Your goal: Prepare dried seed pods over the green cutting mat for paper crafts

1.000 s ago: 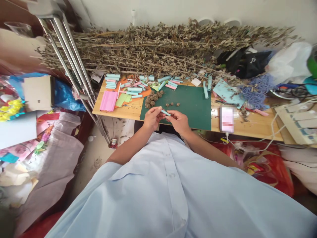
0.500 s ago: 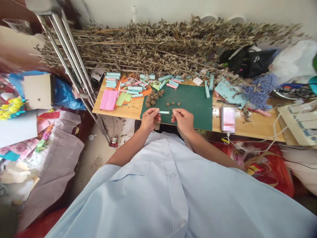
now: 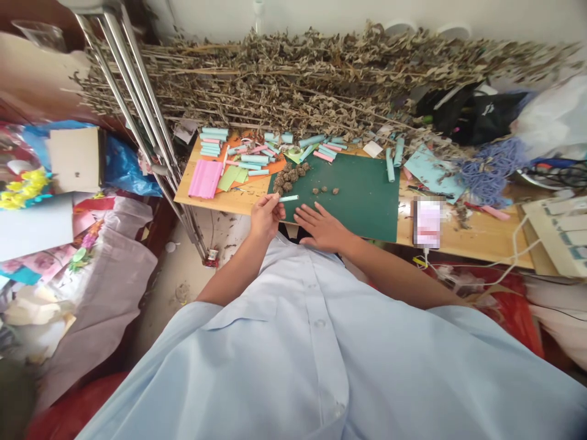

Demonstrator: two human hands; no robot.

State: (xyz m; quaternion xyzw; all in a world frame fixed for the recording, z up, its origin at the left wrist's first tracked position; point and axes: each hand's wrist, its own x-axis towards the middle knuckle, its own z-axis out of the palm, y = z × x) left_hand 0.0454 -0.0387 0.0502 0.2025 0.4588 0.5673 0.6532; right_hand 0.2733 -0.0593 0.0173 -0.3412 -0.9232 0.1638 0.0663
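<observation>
Between the fingertips of my left hand (image 3: 268,215) is one end of a thin, light-blue paper roll (image 3: 288,198), its other end pointing right. My right hand (image 3: 323,226) lies flat with fingers stretched out over the near edge of the green mat (image 3: 367,195), holding nothing. Just beyond the roll sits a heap of brown, crumbly balls (image 3: 287,177). Several smaller brown balls (image 3: 335,190) rest on the mat to the right of the heap.
Blue and pink paper rolls (image 3: 254,160) lie behind the mat, with a pink paper stack (image 3: 205,179) at left. Dried leafy stalks (image 3: 284,85) fill the back. A phone (image 3: 426,223) and blue yarn (image 3: 493,165) are at right. Metal crutches (image 3: 137,91) lean at left.
My left hand has shifted slightly left and nearer with the paper roll. My right hand has gone from pinched fingers to flat and spread, lower over the mat's edge.
</observation>
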